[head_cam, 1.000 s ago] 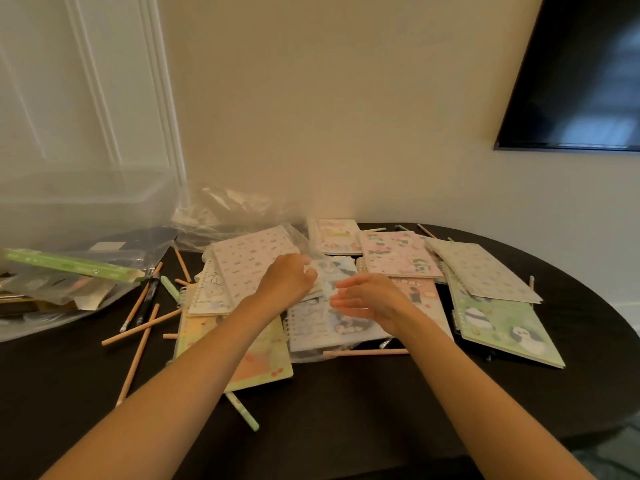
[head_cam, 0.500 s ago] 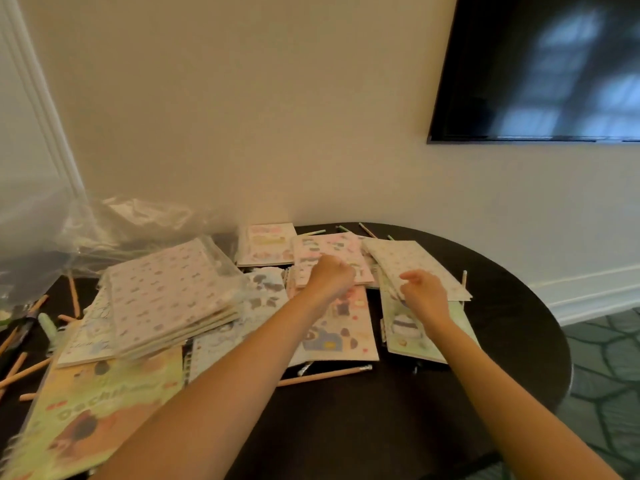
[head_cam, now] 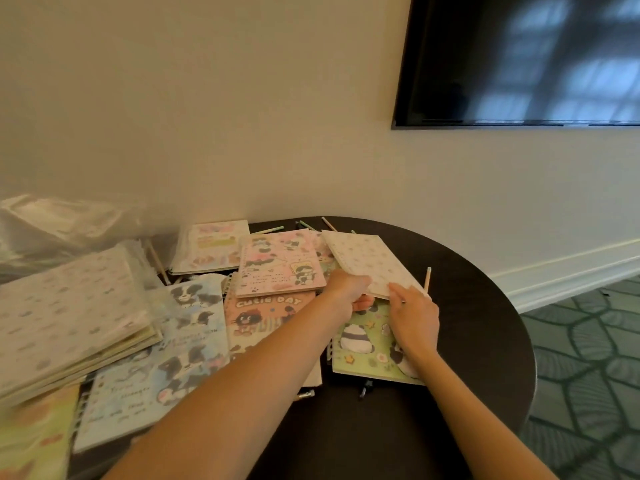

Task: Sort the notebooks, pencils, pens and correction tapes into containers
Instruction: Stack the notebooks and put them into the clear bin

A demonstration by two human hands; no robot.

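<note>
**Where have your hands got to?**

A second ago both were at the wrapped stack (head_cam: 69,317) on the left side of the table (head_cam: 485,341). They have since crossed to the right side. Half a second back my left hand (head_cam: 346,292) was on the pink notebook (head_cam: 280,259), and now its fingers are curled round the near edge of the white dotted notebook (head_cam: 370,261).

**And the right one?**

My right hand (head_cam: 414,318) lies fairly flat, fingers loose. The fingertips touch that notebook's near corner and the palm is over the green panda notebook (head_cam: 363,341) beneath it. It grips nothing.

**Is the white one up yet?**

Its near edge looks slightly raised off the panda cover, but I can't say it's clear. A pencil (head_cam: 427,282) lies just beside it, towards the table's right edge.

**So what does this mean for the sorting?**

I think I'm gathering the loose notebooks one at a time. The Cutie Day notebook (head_cam: 266,317) and the blue dog notebook (head_cam: 166,358) are still spread across the middle. No container shows from here now, so this one will have to travel back left.
</note>
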